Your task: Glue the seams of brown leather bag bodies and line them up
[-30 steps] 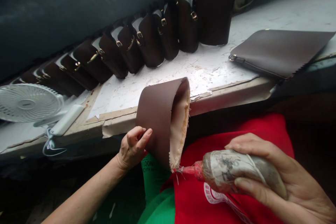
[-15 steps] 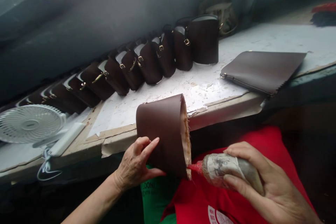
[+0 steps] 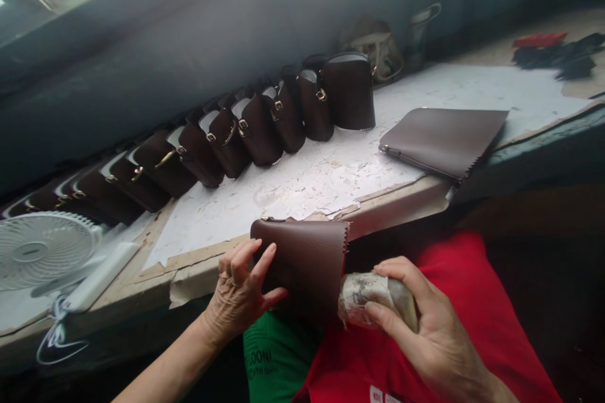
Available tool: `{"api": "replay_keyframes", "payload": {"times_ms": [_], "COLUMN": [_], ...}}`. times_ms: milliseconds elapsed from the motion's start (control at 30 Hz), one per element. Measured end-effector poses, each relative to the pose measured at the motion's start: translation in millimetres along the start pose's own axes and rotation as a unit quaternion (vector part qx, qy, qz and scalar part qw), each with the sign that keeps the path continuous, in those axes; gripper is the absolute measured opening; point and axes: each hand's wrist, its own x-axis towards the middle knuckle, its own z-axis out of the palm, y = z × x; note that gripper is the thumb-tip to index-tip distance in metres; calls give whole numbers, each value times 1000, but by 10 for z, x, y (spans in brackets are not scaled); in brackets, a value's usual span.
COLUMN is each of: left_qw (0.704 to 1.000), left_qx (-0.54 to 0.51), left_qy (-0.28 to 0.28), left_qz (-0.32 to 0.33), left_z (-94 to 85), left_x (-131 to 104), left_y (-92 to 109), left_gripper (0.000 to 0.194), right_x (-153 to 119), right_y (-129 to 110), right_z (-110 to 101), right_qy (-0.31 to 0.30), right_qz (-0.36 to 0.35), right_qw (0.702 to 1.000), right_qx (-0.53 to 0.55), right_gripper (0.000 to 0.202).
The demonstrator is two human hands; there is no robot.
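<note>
A dark brown leather piece (image 3: pixel 305 258) with a zigzag-cut right edge is over my lap at the table's front edge. My left hand (image 3: pixel 246 286) holds its left side, fingers spread over the surface and thumb below. My right hand (image 3: pixel 416 312) is wrapped round a worn, tape-covered bottle (image 3: pixel 375 296). The bottle's front end is against the zigzag edge, and its red nozzle is hidden behind the leather. Another flat brown piece (image 3: pixel 442 138) lies on the table to the right.
Brown pieces with gold buckles (image 3: pixel 258 132) stand in a long row along the back of the paper-covered table (image 3: pixel 302 186). A white fan (image 3: pixel 42 252) is at the left. A red and black bundle (image 3: pixel 558 53) lies at the far right.
The leather piece has turned so its open edge no longer faces the camera. My right hand has moved left with the bottle, and the nozzle has gone out of sight. The camera view has shifted.
</note>
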Motion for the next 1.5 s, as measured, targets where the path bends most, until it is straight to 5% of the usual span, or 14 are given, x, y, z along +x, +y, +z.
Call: {"api": "replay_keyframes", "payload": {"times_ms": [100,300,500,733,967,1067,1233,1333,1500], "left_qw": [998,976,970,938,927,926,934,953,970], "left_qx": [-7,-86,-119,-226,-232,-217,-209,-192,-216], "left_qy": [12,-126,-191,-262,-294,-306,-290,-229,-107], "left_qz": [63,157,92,34,-32,-34,4,42,21], "left_z": [-64,-71,-8,-108,-100,-94,-143,-189,-400], "left_x": [204,632,337,-492,-586,-570,-565,-571,-427], "left_y": [-1,-102,0,489,582,637,761,805,584], "left_gripper": [102,120,126,121,128,117,81,72,43], "right_x": [-10,-84,-163,-300,-532,-614,-654,-649,-615], "right_y": [-103,-268,-239,-71,31,52,63,46,69], "right_z": [27,99,129,-175,-648,-754,-796,-785,-773], "right_qy": [4,13,-1,-60,17,74,123,140,289], "right_qz": [-33,-120,-120,54,243,292,323,335,355], "right_qw": [999,989,979,986,960,947,934,930,870], "right_qx": [-23,-80,-166,-147,-136,-116,-91,-59,181], "right_gripper": [24,31,28,11,33,47,53,54,51]}}
